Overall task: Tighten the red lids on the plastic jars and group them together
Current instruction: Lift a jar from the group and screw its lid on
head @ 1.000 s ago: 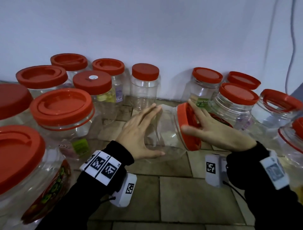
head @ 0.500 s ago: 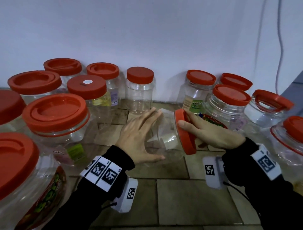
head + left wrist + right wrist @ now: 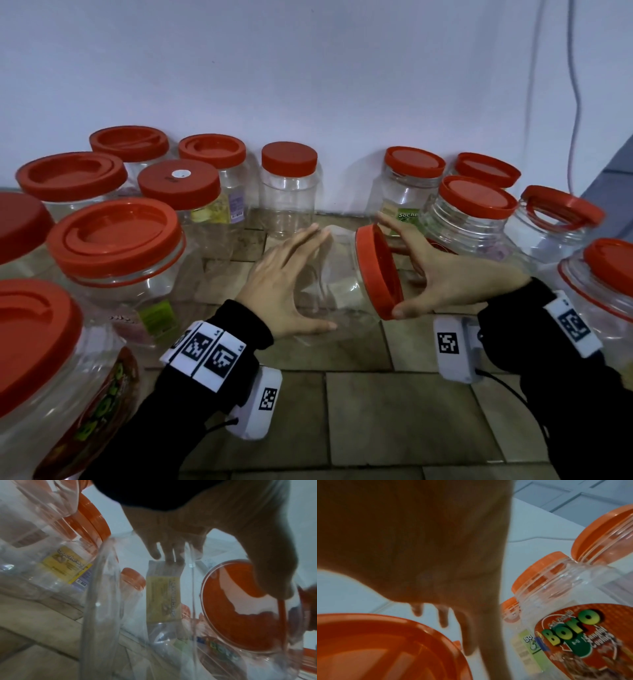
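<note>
A: Start with the room. What is in front of you?

B: A plain pale wall (image 3: 308, 68) fills the far side, with a thin cable (image 3: 575, 89) hanging at 1 o'clock. You work on a brown tiled surface (image 3: 394, 418).

A: And around the hands?

B: Red-lidded clear jars crowd both flanks. The large clear jar with a green label (image 3: 113, 263) stands at 9 o'clock, a ribbed clear jar (image 3: 472, 219) at 2 o'clock, and a small plain jar (image 3: 289, 192) at 12 o'clock against the wall.

A: Where is the jar being worked on?

B: The clear plastic jar lying on its side (image 3: 335, 291) is at the centre, its round red lid (image 3: 378, 270) facing 3 o'clock. Your left hand (image 3: 284, 291) spans the body, fingers straight over the top and thumb below. Your right hand (image 3: 445, 274) spans the lid, fingers across its face, thumb at the lower rim.

A: What do the wrist views add?

B: The left wrist view shows the lid's underside (image 3: 240, 608) through the clear wall. The right wrist view shows a red "Boro" cookie label (image 3: 576, 635) at 4 o'clock, nearly hidden behind your hand in the head view.
</note>
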Demonstrator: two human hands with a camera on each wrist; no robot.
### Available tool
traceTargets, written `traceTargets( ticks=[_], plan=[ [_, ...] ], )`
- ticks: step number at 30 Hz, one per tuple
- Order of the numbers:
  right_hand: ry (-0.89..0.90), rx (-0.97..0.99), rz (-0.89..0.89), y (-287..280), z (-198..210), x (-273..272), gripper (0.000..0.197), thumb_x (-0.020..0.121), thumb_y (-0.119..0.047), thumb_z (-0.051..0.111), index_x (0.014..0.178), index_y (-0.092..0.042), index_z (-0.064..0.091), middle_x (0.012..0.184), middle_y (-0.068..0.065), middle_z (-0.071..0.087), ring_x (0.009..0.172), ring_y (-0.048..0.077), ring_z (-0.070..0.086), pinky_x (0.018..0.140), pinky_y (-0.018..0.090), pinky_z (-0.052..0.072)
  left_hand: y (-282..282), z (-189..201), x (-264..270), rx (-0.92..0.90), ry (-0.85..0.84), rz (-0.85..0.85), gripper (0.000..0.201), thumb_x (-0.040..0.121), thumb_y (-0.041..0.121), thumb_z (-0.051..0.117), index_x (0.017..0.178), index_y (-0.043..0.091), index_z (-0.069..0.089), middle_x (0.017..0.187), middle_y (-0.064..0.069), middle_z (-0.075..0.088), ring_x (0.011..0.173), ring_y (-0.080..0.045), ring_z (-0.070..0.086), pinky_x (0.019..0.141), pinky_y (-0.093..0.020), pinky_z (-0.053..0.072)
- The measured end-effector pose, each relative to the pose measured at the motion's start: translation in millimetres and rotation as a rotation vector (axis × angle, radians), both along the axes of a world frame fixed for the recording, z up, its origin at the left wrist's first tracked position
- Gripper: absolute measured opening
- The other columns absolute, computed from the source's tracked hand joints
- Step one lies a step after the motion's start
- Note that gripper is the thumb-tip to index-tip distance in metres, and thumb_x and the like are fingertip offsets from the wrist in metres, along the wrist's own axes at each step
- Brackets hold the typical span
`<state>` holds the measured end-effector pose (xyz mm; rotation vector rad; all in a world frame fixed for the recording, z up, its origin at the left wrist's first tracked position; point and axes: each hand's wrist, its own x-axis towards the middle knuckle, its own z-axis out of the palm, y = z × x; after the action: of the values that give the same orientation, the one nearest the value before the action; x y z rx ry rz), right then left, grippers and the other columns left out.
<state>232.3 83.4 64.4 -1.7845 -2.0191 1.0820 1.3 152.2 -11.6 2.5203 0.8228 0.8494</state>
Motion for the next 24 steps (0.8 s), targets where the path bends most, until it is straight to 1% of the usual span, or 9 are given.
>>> traceTargets(
  ticks=[2,6,8,11,13,17,20,22,24],
  plan=[
    [-0.034,0.038,0.016,0,-1,0,0.117,0.058,-0.039,0.084,0.136,-0.054,0.0,0.146,-0.016,0.012,0.135,0.011,0.026,0.105,0.037,0.04,-1,0,-2,-0.009,-0.016,0.003,0.11,0.047,0.069,0.062,0.137,0.043,0.005,0.148,0.017,0.011,0.135,-0.009,0.018,0.11,-0.04,0.022],
    [-0.081,0.001,-0.165,6,3,-14,0.102,0.058,-0.076,0.049,0.144,-0.035,0.011,0.135,0.001,0.041,0.099,0.014,0.059,0.06,0.015,0.054,-4,-3,-1,0.015,-0.029,0.021,0.11,0.047,0.07,0.062,0.138,0.04,0.008,0.148,0.016,0.011,0.136,-0.009,0.018,0.11,-0.042,0.023],
    [-0.086,-0.055,-0.18,7,4,-12,0.105,0.057,-0.077,0.043,0.145,-0.033,0.007,0.136,0.005,0.042,0.107,0.016,0.058,0.077,0.028,0.055,-4,-3,0,0.017,-0.023,0.03,0.109,0.047,0.07,0.061,0.138,0.041,0.008,0.148,0.017,0.01,0.136,-0.01,0.018,0.11,-0.043,0.024],
    [-0.063,0.023,-0.029,5,9,-8,0.12,0.057,-0.056,0.078,0.141,-0.045,-0.006,0.153,-0.009,0.008,0.135,0.01,0.025,0.109,0.036,0.031,-2,-2,-2,-0.01,-0.024,0.019,0.109,0.046,0.069,0.062,0.137,0.043,0.006,0.148,0.017,0.01,0.136,-0.009,0.017,0.11,-0.041,0.022],
    [-0.096,0.065,0.016,6,10,-6,0.116,0.057,-0.048,0.081,0.14,-0.049,-0.001,0.148,-0.013,0.013,0.133,0.011,0.028,0.106,0.035,0.036,-1,-1,-3,-0.022,-0.025,0.011,0.11,0.047,0.069,0.062,0.137,0.044,0.004,0.148,0.017,0.01,0.136,-0.006,0.015,0.111,-0.039,0.02],
    [-0.133,-0.01,-0.143,8,13,-18,0.104,0.053,-0.074,0.046,0.144,-0.036,0.014,0.128,-0.003,0.042,0.097,0.018,0.062,0.07,0.038,0.058,-1,-2,-3,-0.003,-0.009,-0.004,0.111,0.047,0.069,0.062,0.137,0.043,0.004,0.148,0.018,0.009,0.133,-0.002,0.014,0.109,-0.036,0.019],
    [-0.173,-0.004,-0.119,11,10,-15,0.111,0.053,-0.081,0.044,0.146,-0.037,0.001,0.144,0.002,0.035,0.115,0.019,0.053,0.087,0.034,0.05,2,2,-4,-0.055,-0.03,-0.011,0.109,0.045,0.069,0.063,0.136,0.048,0.006,0.147,0.021,0.01,0.132,-0.001,0.016,0.108,-0.034,0.021],
    [-0.145,0.083,-0.029,11,11,-12,0.117,0.057,-0.065,0.07,0.144,-0.04,-0.005,0.152,-0.004,0.015,0.132,0.013,0.032,0.105,0.034,0.035,6,6,-7,-0.114,-0.029,0.007,0.106,0.043,0.07,0.062,0.132,0.054,0.007,0.146,0.023,0.01,0.135,-0.005,0.015,0.11,-0.036,0.022],
    [-0.162,0.155,0.015,11,10,-11,0.114,0.061,-0.045,0.079,0.143,-0.042,0.0,0.147,-0.009,0.015,0.13,0.009,0.03,0.1,0.028,0.033,8,8,-9,-0.141,-0.025,0.012,0.106,0.043,0.07,0.061,0.13,0.053,0.004,0.145,0.024,0.009,0.136,-0.006,0.014,0.111,-0.038,0.021]
  ],
)
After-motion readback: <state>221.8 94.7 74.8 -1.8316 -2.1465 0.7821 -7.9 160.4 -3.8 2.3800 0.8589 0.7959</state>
